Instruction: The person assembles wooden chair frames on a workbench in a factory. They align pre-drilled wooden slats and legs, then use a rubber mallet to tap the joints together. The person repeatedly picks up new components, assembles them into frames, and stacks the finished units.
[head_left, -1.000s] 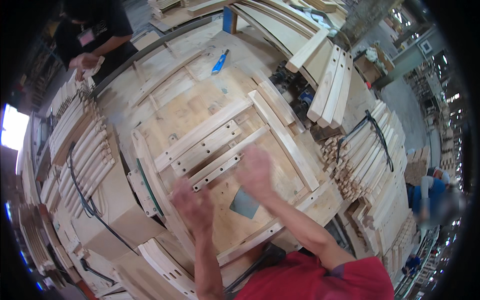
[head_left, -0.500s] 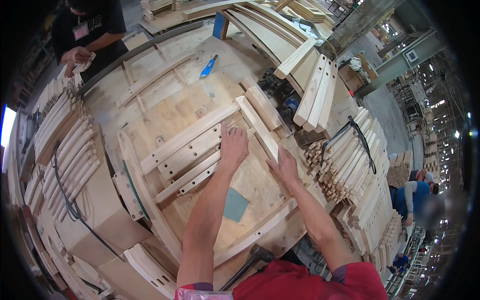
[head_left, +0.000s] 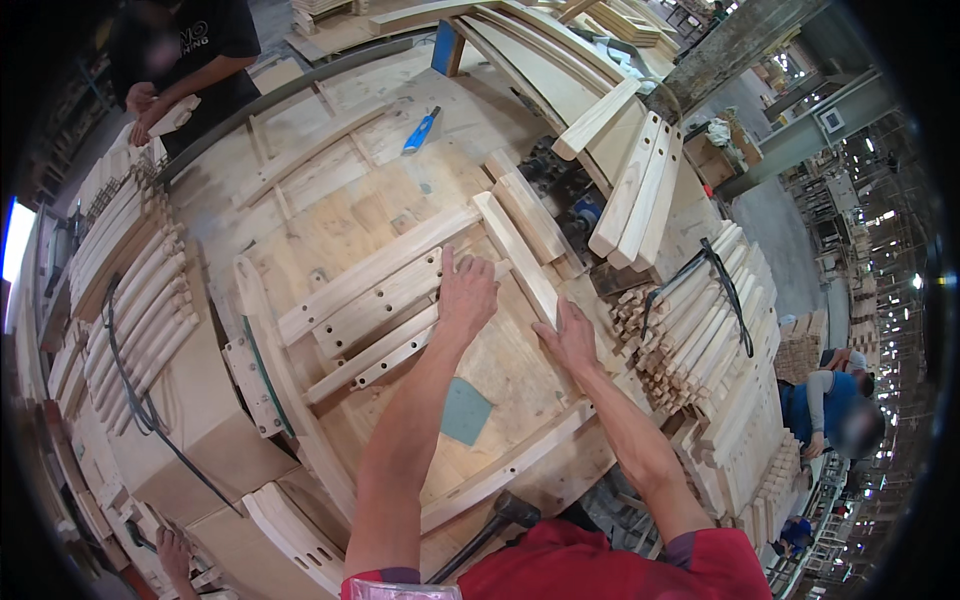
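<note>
My left hand (head_left: 468, 290) is closed over the right end of a pale wooden slat with drilled holes (head_left: 380, 294). Beside it, nearer me, lie narrower holed slats (head_left: 375, 364), partly under my left forearm. A long wooden rail (head_left: 378, 260) runs along their far side. My right hand (head_left: 572, 340) grips the near end of another wooden rail (head_left: 516, 254), thumb on its left side. At the front, a curved wooden rail (head_left: 510, 470) lies across the board, and a long wooden post (head_left: 290, 380) lies at the left.
A green pad (head_left: 466, 411) and a blue utility knife (head_left: 421, 131) lie on the worktable. A mallet (head_left: 514, 508) rests near my body. Strapped wooden bundles (head_left: 690, 335) stand at right. A co-worker (head_left: 190, 60) holds wood at far left; another person's hand (head_left: 174, 555) shows at lower left.
Both my hands keep nearly the same hold and place. Another person's hand has come into view at the lower left. The far-left co-worker's hands have shifted slightly.
</note>
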